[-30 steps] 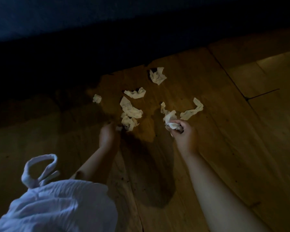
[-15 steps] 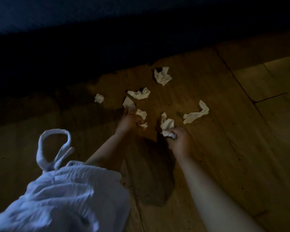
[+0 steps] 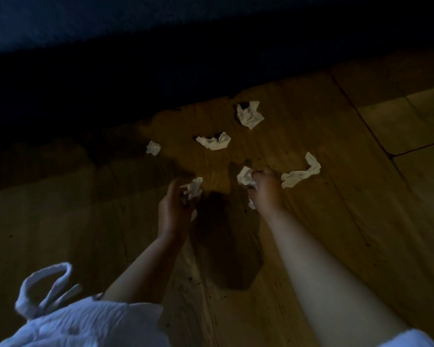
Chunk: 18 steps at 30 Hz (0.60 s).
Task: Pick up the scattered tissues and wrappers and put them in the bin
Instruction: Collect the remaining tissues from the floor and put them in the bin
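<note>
Crumpled white tissues lie scattered on a wooden floor. My left hand (image 3: 174,209) holds a bunch of tissue (image 3: 193,187) in its curled fingers. My right hand (image 3: 263,189) grips another wad of tissue (image 3: 246,177). Loose on the floor are a long twisted tissue (image 3: 301,172) just right of my right hand, a folded tissue (image 3: 214,142) beyond my hands, a larger tissue (image 3: 249,115) further back, and a small ball (image 3: 153,148) to the left. No bin is in view.
A dark blue piece of furniture (image 3: 135,33) runs along the far side, with deep shadow beneath it. My white garment with a looped tie (image 3: 45,291) hangs at the lower left. Wooden floorboards (image 3: 361,221) stretch to the right.
My left hand has lifted the tissues it was gathering off the floor and drawn back. My right hand has moved forward and right with its wad, towards the long tissue.
</note>
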Available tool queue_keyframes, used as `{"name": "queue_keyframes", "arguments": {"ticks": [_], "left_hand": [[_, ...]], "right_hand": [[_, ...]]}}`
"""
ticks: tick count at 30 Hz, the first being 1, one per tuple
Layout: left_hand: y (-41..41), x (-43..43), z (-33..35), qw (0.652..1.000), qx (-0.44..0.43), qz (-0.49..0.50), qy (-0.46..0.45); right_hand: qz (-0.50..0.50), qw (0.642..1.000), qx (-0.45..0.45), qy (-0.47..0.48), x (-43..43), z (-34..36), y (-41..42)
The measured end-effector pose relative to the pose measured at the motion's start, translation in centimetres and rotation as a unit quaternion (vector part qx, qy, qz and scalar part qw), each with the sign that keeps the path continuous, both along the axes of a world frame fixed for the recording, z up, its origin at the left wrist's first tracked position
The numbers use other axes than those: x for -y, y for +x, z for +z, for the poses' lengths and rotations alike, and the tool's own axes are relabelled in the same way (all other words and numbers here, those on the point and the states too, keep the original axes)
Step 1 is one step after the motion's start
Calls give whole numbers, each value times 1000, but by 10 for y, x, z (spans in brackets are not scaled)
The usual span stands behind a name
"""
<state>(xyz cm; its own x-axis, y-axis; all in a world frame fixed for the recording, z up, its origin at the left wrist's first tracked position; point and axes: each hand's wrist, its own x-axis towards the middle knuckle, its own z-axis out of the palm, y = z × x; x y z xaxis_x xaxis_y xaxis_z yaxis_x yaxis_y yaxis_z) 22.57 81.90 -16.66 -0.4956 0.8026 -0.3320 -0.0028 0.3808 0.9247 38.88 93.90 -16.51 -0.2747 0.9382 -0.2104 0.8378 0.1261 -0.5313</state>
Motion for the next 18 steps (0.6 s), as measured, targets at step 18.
{"name": "queue_keyframes", "arguments": {"ticks": [18], "left_hand": [[-54,7,0,996,-51,75,21]], "right_hand": [[-39,971,-228,-58,-10,23,-50]]}}
